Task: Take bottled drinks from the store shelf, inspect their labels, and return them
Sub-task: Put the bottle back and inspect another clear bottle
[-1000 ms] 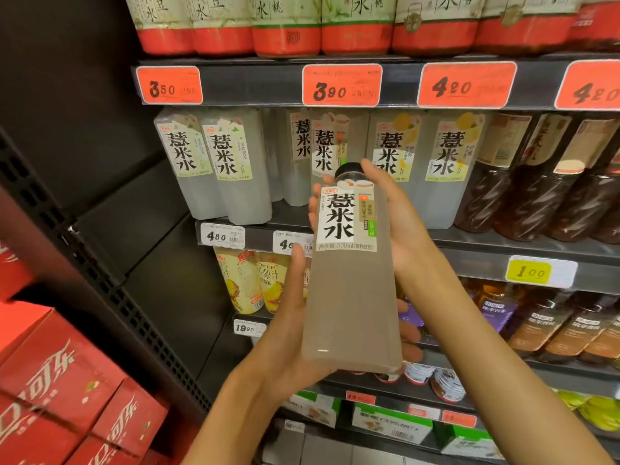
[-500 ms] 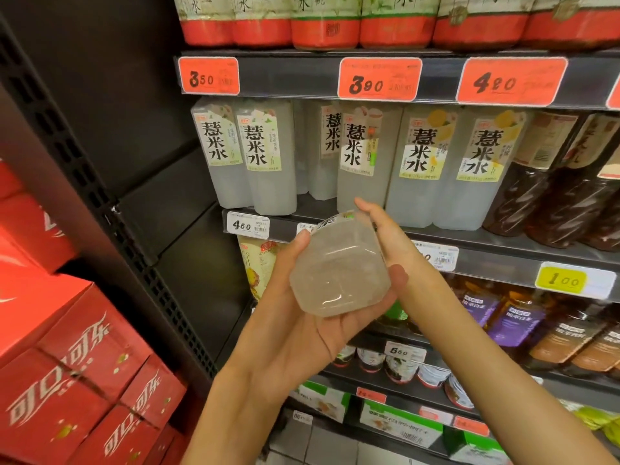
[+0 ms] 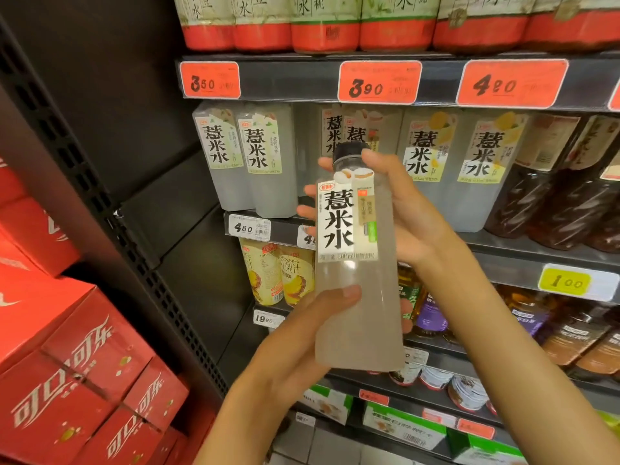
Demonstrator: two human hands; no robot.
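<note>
Between both hands' fingers [image 3: 310, 189], bottle [image 3: 357, 297] upright

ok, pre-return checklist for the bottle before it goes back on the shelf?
1. Bottle held by both hands: ok; left hand low, right hand near the top.
2. Black cap on: ok.
3. Label faces camera, readable: ok.
4. Bottle upright: ok.
5. Gap in the matching row on the shelf: ok, opening behind the bottle.
6. Gap depth: cannot tell.
</note>
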